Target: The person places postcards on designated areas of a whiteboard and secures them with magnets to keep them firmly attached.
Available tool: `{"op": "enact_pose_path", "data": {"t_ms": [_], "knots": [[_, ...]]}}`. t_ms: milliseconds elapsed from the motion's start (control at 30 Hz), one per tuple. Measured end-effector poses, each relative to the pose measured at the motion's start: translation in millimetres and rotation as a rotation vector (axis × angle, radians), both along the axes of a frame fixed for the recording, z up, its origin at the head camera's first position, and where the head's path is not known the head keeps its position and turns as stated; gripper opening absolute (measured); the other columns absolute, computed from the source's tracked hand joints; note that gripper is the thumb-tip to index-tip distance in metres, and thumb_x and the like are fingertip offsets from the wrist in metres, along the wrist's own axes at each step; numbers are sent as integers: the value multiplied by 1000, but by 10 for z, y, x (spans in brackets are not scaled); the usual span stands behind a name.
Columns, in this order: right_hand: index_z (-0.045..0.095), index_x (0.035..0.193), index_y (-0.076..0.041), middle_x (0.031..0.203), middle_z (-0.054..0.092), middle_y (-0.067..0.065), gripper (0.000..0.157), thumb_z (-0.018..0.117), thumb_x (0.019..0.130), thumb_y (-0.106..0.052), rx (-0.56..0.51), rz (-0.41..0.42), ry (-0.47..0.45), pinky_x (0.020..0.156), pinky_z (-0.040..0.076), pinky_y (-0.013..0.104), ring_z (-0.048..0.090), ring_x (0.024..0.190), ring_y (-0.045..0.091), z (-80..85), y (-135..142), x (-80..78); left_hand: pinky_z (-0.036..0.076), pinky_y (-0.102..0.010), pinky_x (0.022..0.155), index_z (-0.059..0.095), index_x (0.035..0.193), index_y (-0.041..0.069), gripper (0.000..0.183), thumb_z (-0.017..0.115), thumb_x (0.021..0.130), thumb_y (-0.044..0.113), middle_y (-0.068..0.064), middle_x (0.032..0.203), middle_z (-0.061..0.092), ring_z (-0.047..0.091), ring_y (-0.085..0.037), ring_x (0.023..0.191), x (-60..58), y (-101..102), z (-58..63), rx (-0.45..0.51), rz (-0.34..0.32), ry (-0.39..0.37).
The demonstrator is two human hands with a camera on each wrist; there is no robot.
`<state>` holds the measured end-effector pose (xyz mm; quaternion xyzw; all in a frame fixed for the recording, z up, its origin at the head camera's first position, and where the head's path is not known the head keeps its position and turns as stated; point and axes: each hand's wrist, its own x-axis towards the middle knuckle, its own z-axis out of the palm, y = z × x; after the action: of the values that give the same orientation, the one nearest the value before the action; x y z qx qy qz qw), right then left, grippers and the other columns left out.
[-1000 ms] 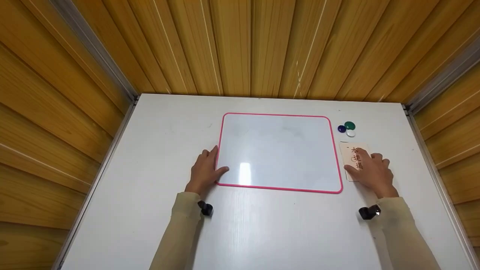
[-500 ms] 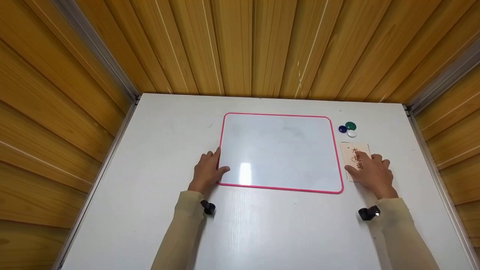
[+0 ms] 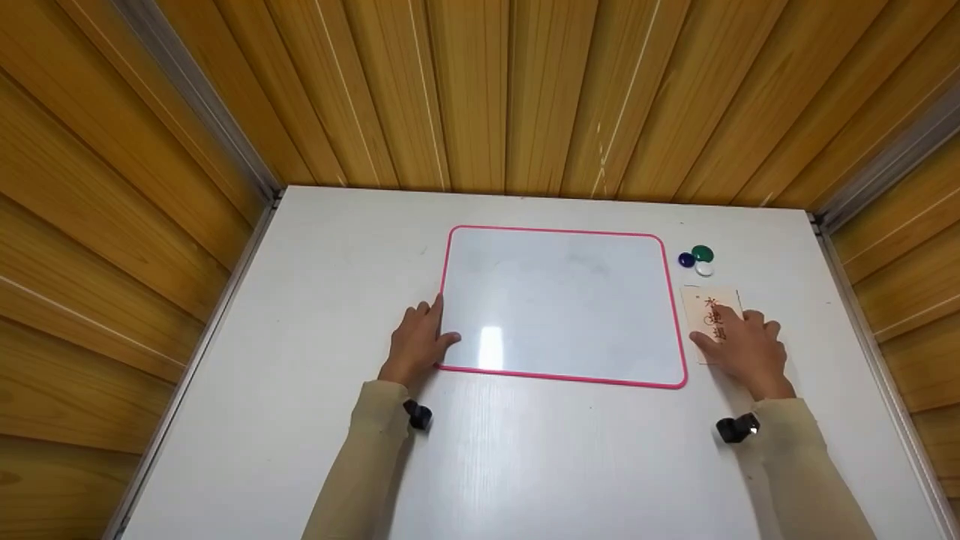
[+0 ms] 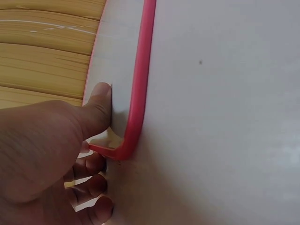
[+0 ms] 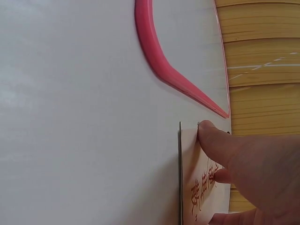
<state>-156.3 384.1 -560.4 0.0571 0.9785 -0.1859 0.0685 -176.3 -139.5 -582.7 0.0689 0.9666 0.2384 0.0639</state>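
A whiteboard (image 3: pixel 559 300) with a pink rim lies flat on the table. My left hand (image 3: pixel 416 341) rests at its left edge: the thumb (image 4: pixel 101 101) lies over the rim onto the white surface, and the loosely bent fingers (image 4: pixel 96 185) stand along the outer side. To the right of the board lies a pale booklet or card stack (image 3: pixel 694 304) with reddish-brown written characters. My right hand (image 3: pixel 750 349) rests on the booklet, fingers spread over its right part and thumb at its left edge. Part of the writing is hidden under this hand.
Beyond the booklet sit three round magnet-like pieces, one green (image 3: pixel 703 253), one dark blue (image 3: pixel 686 259) and one white (image 3: pixel 704 268). Wood-patterned walls (image 3: pixel 540 97) enclose the white table (image 3: pixel 525 465) at the back and sides.
The left hand and sleeve shift very slightly to the right in the head view, which itself moves a little. Board, booklet and right hand stay as they were.
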Motion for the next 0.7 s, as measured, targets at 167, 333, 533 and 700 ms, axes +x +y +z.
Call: {"op": "enact_pose_path", "data": {"t_ms": [167,333,533,700], "knots": [[38,153,1,138,32,45,82,69,96,-48,-5,-4,12,81,40,72,33,114,63,-8,12,-2,49,-47,100,33,160,5,83,73,96,37,-17,134,58,50,-30,112,-2,11,4,1,6,0],[38,153,1,140,29,46,82,71,95,-46,-15,-21,12,82,39,72,32,116,63,5,6,-6,49,-47,101,34,160,6,81,73,96,36,-18,133,58,52,-30,111,13,23,24,-13,-2,2],[41,150,2,140,29,47,80,74,93,-43,13,-9,45,82,40,74,33,115,65,48,-6,-8,49,-45,102,35,160,8,80,74,96,35,-17,131,56,53,-28,110,44,-8,23,17,-28,18],[45,147,3,137,32,47,76,76,92,-40,28,4,54,81,41,75,35,114,66,76,17,-8,48,-41,93,34,161,9,84,77,93,33,-14,123,53,48,-25,101,75,-40,38,69,-39,9]]}}
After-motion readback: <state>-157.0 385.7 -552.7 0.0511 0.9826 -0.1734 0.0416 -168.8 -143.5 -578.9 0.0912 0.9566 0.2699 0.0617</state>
